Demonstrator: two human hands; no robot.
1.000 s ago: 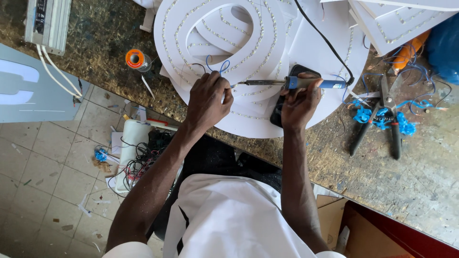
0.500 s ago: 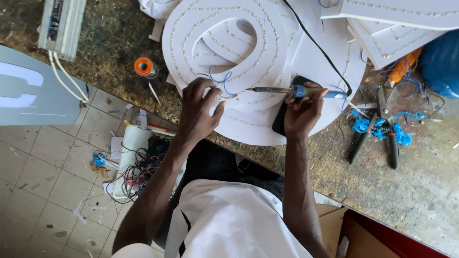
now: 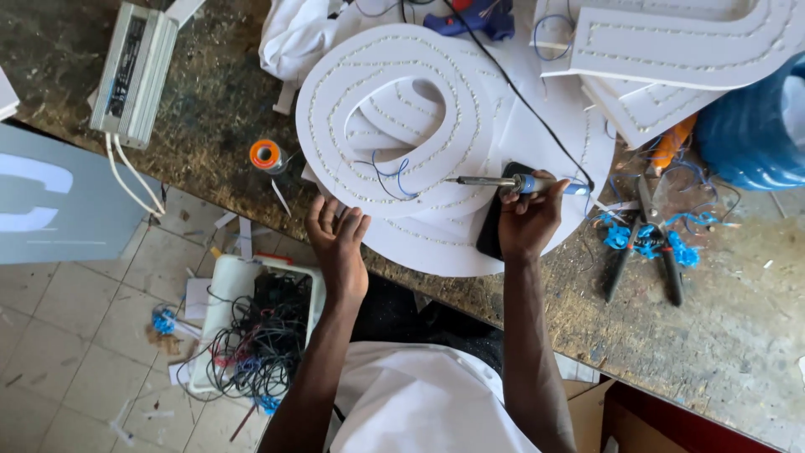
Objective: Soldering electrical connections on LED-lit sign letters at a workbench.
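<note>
Right hand (image 3: 528,220), middle of the frame: fingers wrapped tight around a soldering iron (image 3: 503,181), hot tip pointing left at thin blue wires (image 3: 390,174). Left hand (image 3: 337,237), lower left of it: fingers spread wide, palm up, holding nothing, just off the edge of the big white curved sign shape (image 3: 402,109). Best done slowly: keep the tip steady on the wire joint, keep bare fingers away from the hot end. Black pliers (image 3: 646,252) at right on the rough workbench (image 3: 713,335). Orange tape roll (image 3: 266,154) at left.
</note>
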